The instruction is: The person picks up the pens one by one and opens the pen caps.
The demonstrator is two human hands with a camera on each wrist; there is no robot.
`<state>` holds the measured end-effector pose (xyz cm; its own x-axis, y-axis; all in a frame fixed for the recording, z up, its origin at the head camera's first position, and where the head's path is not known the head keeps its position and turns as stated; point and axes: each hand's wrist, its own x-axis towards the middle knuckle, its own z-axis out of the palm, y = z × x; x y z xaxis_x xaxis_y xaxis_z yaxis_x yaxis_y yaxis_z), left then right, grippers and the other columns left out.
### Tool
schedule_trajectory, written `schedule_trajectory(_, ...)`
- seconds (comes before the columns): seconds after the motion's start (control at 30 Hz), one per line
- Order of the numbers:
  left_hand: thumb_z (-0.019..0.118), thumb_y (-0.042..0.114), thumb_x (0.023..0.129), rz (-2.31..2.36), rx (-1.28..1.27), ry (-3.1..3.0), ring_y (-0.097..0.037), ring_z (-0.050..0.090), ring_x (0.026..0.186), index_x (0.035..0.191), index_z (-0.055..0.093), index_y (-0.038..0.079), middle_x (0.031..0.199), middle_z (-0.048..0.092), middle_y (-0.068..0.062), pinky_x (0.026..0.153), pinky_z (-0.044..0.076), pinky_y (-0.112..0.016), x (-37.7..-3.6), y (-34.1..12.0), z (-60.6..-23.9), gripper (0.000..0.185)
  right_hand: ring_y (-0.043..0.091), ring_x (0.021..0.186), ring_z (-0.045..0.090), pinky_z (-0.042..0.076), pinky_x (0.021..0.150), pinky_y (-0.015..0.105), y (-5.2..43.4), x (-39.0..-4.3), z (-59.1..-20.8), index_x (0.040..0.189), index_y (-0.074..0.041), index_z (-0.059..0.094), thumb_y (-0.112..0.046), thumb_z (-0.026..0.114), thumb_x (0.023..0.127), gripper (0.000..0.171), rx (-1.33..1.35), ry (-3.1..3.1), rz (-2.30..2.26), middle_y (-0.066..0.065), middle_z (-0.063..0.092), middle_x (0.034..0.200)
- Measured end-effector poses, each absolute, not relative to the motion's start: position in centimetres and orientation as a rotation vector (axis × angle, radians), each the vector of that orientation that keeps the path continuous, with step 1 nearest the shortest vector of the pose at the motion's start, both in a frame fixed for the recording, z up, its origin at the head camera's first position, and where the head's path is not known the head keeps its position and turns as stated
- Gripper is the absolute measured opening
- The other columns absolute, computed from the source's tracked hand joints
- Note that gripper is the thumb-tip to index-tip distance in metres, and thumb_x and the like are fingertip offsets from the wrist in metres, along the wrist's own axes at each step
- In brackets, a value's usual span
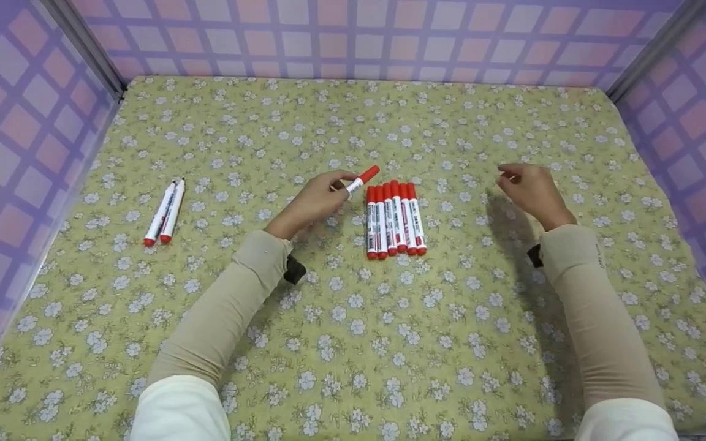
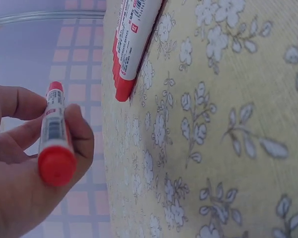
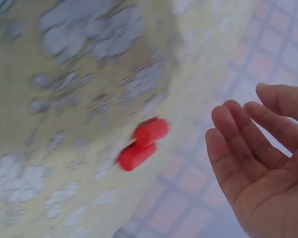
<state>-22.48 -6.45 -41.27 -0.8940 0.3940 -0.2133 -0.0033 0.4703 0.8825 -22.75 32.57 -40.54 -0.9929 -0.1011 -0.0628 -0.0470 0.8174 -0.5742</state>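
Note:
Between thumb and fingers, my left hand (image 1: 316, 199) pinches a white marker with a red cap (image 1: 369, 174), just left of a row of markers. In the left wrist view the held marker (image 2: 54, 129) shows its red end close up. Several capped red-and-white markers (image 1: 397, 217) lie side by side on the floral cloth. My right hand (image 1: 535, 188) hovers to the right of them, fingers loosely bent, holding nothing. Below that hand, the right wrist view shows two blurred red caps (image 3: 144, 144) on the cloth; the head view does not show them.
Two markers with bare dark tips (image 1: 168, 211) lie at the left of the floral cloth (image 1: 353, 343). Checked purple and pink panels (image 1: 353, 43) stand along the back and both sides.

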Motion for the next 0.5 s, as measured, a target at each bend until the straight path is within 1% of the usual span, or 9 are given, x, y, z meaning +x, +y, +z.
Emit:
schedule_trajectory(0.1, 0.044, 0.019, 0.101, 1.368, 0.428, 2.423, -0.018, 0.049, 0.076, 0.136, 0.053, 0.013, 0.117, 0.057, -0.018, 0.06, 0.041, -0.028, -22.2, -6.3, -41.2, 0.037, 0.037, 0.113, 0.056, 0.047, 0.09, 0.053, 31.2, -22.8, -40.1, 0.139, -0.001, 0.049, -0.019, 0.051, 0.1, 0.043, -0.216, 2.909, -0.844, 0.024, 0.057, 0.128)
schedule_trajectory(0.2, 0.046, 0.02, 0.1, 1.338, 0.52, 2.484, -0.018, 0.049, 0.08, 0.132, 0.056, 0.01, 0.116, 0.058, -0.015, 0.063, 0.042, -0.028, -21.9, -6.2, -41.2, 0.035, 0.036, 0.114, 0.055, 0.047, 0.089, 0.053, 29.6, -22.7, -39.7, 0.14, -0.003, 0.049, -0.017, 0.052, 0.1, 0.042, -0.307, 2.913, -0.762, 0.023, 0.056, 0.129)
schedule_trajectory(0.3, 0.048, 0.021, 0.1, 1.291, 0.582, 2.542, -0.019, 0.053, 0.092, 0.13, 0.058, 0.011, 0.118, 0.058, -0.009, 0.073, 0.046, -0.031, -21.7, -6.1, -41.2, 0.033, 0.036, 0.113, 0.056, 0.049, 0.087, 0.051, 28.0, -22.4, -39.4, 0.138, -0.003, 0.052, -0.016, 0.053, 0.099, 0.041, -0.412, 2.93, -0.694, 0.021, 0.057, 0.128)
schedule_trajectory(0.4, 0.05, 0.025, 0.1, 1.227, 0.648, 2.602, -0.016, 0.055, 0.103, 0.129, 0.06, 0.013, 0.121, 0.059, -0.004, 0.085, 0.048, -0.033, -21.4, -6.0, -41.2, 0.033, 0.035, 0.11, 0.059, 0.051, 0.086, 0.05, 26.4, -22.1, -39.1, 0.133, -0.002, 0.056, -0.014, 0.057, 0.097, 0.038, -0.572, 2.969, -0.643, 0.021, 0.06, 0.124)
schedule_trajectory(0.5, 0.052, 0.027, 0.1, 1.187, 0.703, 2.637, -0.014, 0.057, 0.102, 0.127, 0.062, 0.015, 0.119, 0.061, -0.003, 0.087, 0.049, -0.033, -21.2, -5.8, -41.0, 0.032, 0.035, 0.108, 0.062, 0.052, 0.087, 0.048, 25.1, -21.6, -38.8, 0.13, -0.001, 0.059, -0.013, 0.059, 0.096, 0.036, -0.748, 3.005, -0.592, 0.021, 0.063, 0.121)
